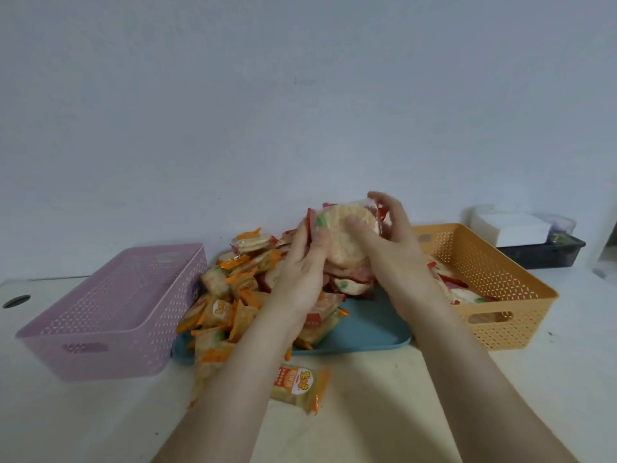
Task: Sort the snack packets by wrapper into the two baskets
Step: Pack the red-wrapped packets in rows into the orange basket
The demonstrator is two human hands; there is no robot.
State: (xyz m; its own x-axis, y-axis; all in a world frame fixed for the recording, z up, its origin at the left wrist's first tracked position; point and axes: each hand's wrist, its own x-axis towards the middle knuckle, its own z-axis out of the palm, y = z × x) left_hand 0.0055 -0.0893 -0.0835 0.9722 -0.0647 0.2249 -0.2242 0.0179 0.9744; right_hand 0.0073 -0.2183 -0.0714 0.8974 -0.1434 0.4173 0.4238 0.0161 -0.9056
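Both hands hold a stack of red-wrapped round cracker packets (344,240) above the blue tray (370,329). My left hand (302,272) grips the stack's left side; my right hand (389,242) closes over its right side and top. A heap of orange-wrapped packets (230,295) covers the tray's left half. One orange packet (298,385) lies on the table in front of the tray, between my forearms. The pink basket (110,315) stands left of the tray with nothing visible inside. The orange basket (494,282) on the right holds several red-wrapped packets (457,289).
A black tray (547,253) with a white box and clear containers sits behind the orange basket at the back right. A round hole (16,301) is in the table at the far left. The wall runs close behind the pile.
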